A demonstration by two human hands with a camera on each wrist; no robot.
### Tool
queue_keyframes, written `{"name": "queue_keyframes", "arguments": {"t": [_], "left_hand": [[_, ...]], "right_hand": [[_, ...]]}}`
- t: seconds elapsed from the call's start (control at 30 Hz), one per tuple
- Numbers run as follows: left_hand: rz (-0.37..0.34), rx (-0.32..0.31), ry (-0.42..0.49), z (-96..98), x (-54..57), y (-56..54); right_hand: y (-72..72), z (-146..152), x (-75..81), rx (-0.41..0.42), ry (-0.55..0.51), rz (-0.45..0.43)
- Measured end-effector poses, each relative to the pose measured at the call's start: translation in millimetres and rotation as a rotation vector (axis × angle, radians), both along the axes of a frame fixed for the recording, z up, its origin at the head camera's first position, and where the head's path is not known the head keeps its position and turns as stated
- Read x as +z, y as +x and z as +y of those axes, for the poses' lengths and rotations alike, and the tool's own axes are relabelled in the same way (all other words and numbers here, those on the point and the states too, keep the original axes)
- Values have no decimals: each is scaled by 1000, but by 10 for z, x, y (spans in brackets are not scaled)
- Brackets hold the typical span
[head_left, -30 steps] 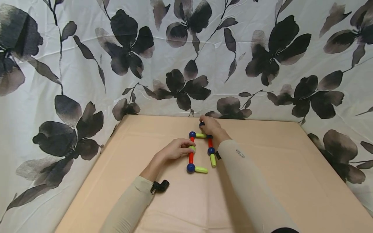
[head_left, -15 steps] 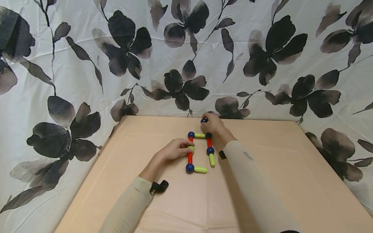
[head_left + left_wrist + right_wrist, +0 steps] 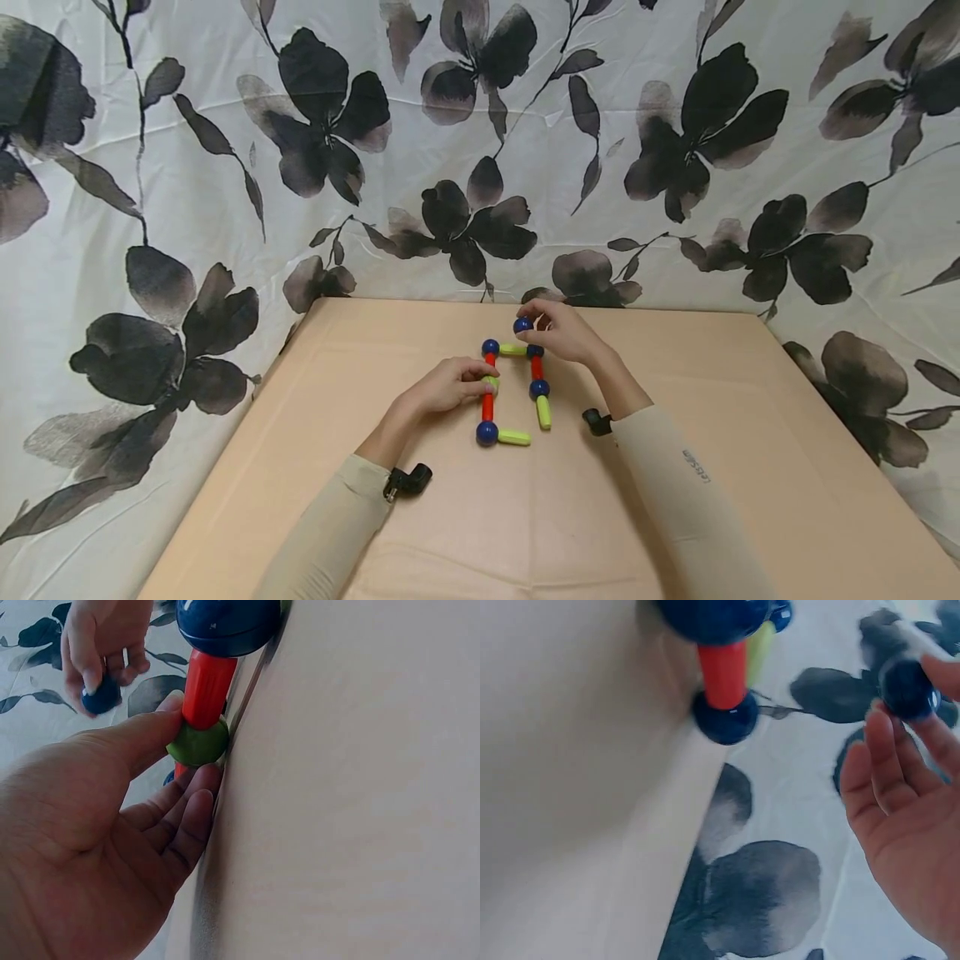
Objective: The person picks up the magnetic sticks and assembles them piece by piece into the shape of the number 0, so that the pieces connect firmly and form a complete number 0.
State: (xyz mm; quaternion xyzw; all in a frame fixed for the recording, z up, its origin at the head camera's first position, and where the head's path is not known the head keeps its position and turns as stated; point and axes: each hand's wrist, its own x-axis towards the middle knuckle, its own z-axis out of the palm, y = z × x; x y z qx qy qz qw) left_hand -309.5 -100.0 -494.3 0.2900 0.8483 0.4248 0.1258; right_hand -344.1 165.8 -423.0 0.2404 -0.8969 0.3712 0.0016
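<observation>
A frame of magnetic-looking rods and balls lies on the table. On its left side, my left hand [image 3: 446, 386] pinches a green ball [image 3: 199, 744] between thumb and fingers; a red rod [image 3: 487, 407] joins that ball to a near blue ball [image 3: 487, 432]. My right hand [image 3: 558, 332] holds a loose blue ball [image 3: 907, 688] in its fingertips, over the far side of the frame. Below that hand, a yellow-green rod [image 3: 513, 350] leads to a blue corner ball [image 3: 535, 351]. From there a red rod [image 3: 536, 368] runs to another blue ball [image 3: 539, 389].
Two yellow-green rods have free ends: one rod [image 3: 514, 437] points right from the near left ball, the other rod [image 3: 543, 412] points toward me. A flower-printed curtain [image 3: 585, 167] hangs behind the table [image 3: 712, 433]. Black wrist cameras sit on both forearms.
The right hand has turned and its forearm has swung right, while the held blue ball first rose slightly, then came down nearer the frame. The left hand stays on the green ball.
</observation>
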Motion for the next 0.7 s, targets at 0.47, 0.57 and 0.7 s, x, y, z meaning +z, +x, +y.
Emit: {"name": "queue_keyframes", "arguments": {"t": [0.47, 0.57, 0.7], "left_hand": [[-14, 7, 12, 20, -25, -12], [-14, 10, 9, 19, -22, -10], [-16, 15, 9, 19, -20, -9]], "right_hand": [[461, 64, -27, 312, 198, -198], [505, 97, -32, 332, 238, -224], [565, 125, -19, 369, 268, -313]]}}
